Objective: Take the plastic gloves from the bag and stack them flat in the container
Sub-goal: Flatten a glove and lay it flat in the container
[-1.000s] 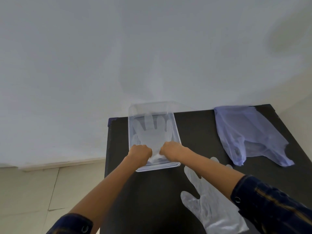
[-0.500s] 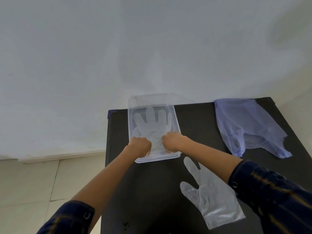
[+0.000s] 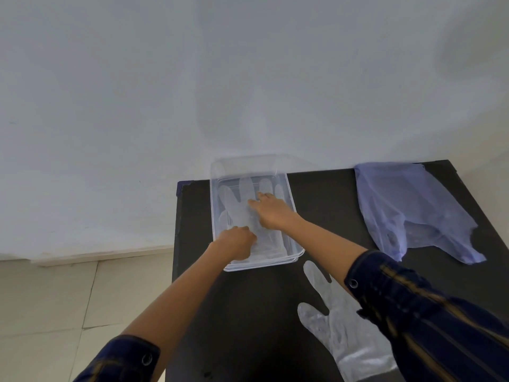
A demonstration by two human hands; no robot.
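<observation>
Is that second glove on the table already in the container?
No: the loose glove lies flat on the black table, outside the clear container, where both hands press another glove.

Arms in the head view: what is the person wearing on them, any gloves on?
Both hands, left and right, are bare, no gloves. Dark navy sleeves with thin tan stripes are pushed up the forearms; each cuff has a round button.

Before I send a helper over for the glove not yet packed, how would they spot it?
On the black table, look in front of the clear container, toward the near edge. The loose plastic glove lies flat there, partly under the right sleeve. Unlike the purple bag farther back, it is clear and finger-shaped.
</observation>
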